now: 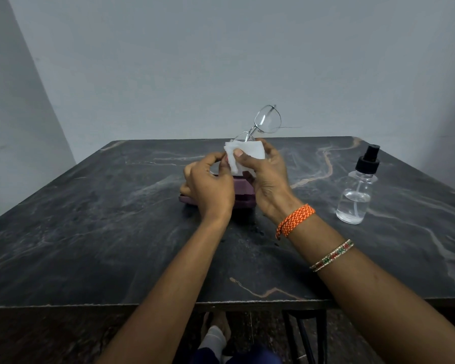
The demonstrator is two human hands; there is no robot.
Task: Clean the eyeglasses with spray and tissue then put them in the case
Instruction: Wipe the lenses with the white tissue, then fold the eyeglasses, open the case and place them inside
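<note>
Thin metal-framed eyeglasses [267,119] are held up above the table, tilted, one lens high and the other wrapped in a white tissue [250,151]. My right hand [267,177] pinches the tissue around that lower lens, thumb on the front. My left hand [208,185] has its fingers curled at the tissue's left edge, where the frame is hidden. Below both hands a purple eyeglass case [243,194] lies on the table, mostly covered by them. A clear spray bottle [356,195] with a black pump top stands upright to the right.
The dark marbled table [90,232] has its front edge near me and a grey wall close behind its far edge. A few small wet spots [258,232] lie in front of the case. Under the table, my foot and metal legs show.
</note>
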